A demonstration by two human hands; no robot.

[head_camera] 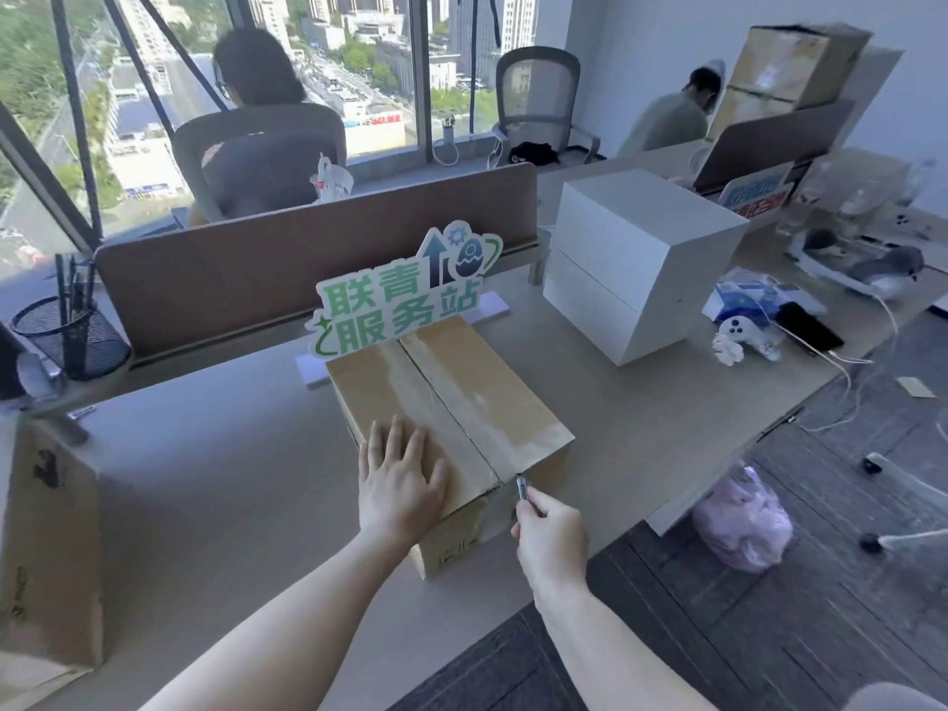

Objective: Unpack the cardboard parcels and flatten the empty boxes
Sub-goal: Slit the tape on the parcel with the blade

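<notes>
A sealed cardboard box [451,418] sits on the counter [220,479] near its front edge, its top flaps closed and a strip of clear tape [461,397] running down the centre seam. The left hand [400,479] lies flat on the near left part of the box top, fingers straight and spread, pressing down with an open grip. The right hand [551,536] has its grip curled round a slim metal tool [523,489], probably a pen or small cutter, whose tip touches the near end of the taped seam at the box's front edge. Just behind the box stands a green and white cut-out sign [400,295] with Chinese characters, on a pale flat base. To the right of the sign, a stack of white boxes [636,264] rests on the counter, apart from the cardboard box. Further right lie a tissue pack [744,300], a black phone [808,325] and a small white figure [733,341] with cables around them. A black mesh pen cup [72,333] stands at the far left by the brown divider panel [256,279]. Another cardboard box [48,546] stands at the left edge of the view. A pink plastic bag [744,520] lies on the floor under the counter's right end. Two seated people are beyond the divider, facing away.
</notes>
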